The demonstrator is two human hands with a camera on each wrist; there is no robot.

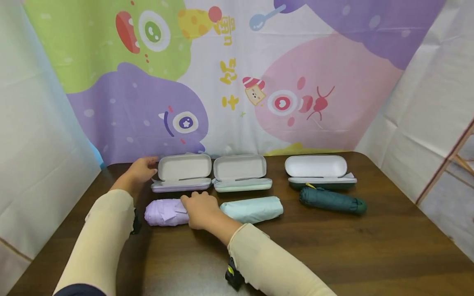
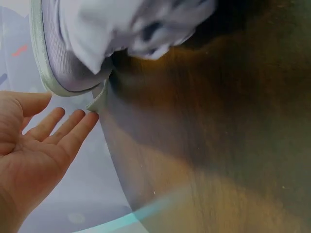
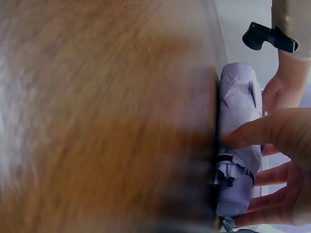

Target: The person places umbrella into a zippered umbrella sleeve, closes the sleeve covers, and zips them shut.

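Observation:
A folded lavender umbrella (image 1: 164,213) lies at the left of the table, and my right hand (image 1: 201,209) grips its right end. In the right wrist view, my thumb (image 3: 248,135) crosses one side of the umbrella, with the other fingers along its far side. Behind it stands an eyeglass-style lavender case (image 1: 181,188), lid raised. At that case's left end is my left hand (image 1: 140,169), fingers extended and holding nothing. The left wrist view has this hand's fingertips close to the case's rim; whether they touch it I cannot tell.
To the right stand a mint case (image 1: 242,187) and a dark green case (image 1: 322,185), both with lids up. A mint umbrella (image 1: 255,209) and a dark green umbrella (image 1: 329,200) lie before them. A patterned cloth (image 1: 229,131) hangs behind the wooden table (image 1: 296,246).

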